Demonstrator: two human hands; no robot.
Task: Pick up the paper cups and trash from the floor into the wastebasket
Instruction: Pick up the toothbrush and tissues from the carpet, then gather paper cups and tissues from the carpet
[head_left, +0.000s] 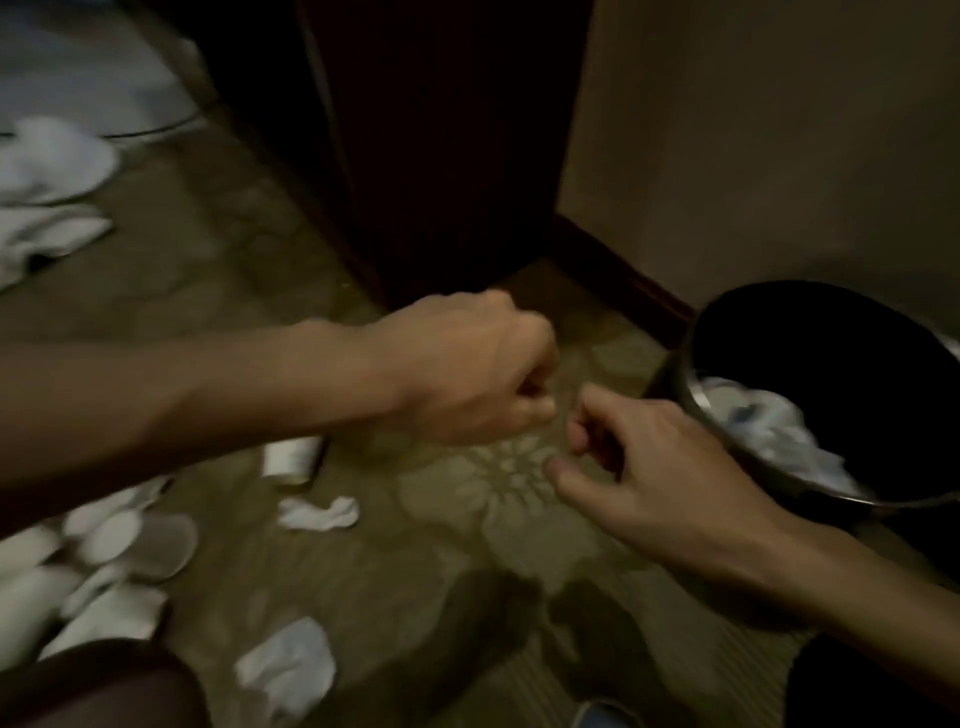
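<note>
Currently both hands are hovering over the patterned carpet (441, 597), almost touching each other, just left of the wastebasket (698, 402).

Left hand (467, 369): fingers are curling into a tight fist with the thumb pressing on the index. The frame is blurring too much to tell if something small is sitting inside.

Right hand (649, 462): fingers are bending loosely, the thumb is sticking out, and nothing is showing in it. It's sitting nearest the basket rim.

Key relation: the paper cup (291, 457) is lying on its side on the carpet, down and to the left of the left fist, tucked just under the left wrist. Its long axis is running roughly left-right in the view, with the dark mouth facing right, toward the hands. My read is that the left hand is clearly the nearer one and the right would be reaching across.

The cup is looking white, short and uncrushed, and is probably going to roll if nudged on its side.

A crumpled tissue (319, 512) is lying just below the cup, apart from it. A bigger crumpled paper (285, 660) is sitting further toward the viewer. White flat pieces (119, 535) are piling up at the lower left, and I can't tell what they are.

White trash (769, 431) is already sitting in the basket, so I'm judging the job partway done, with the cup and the papers left to collect.
</note>
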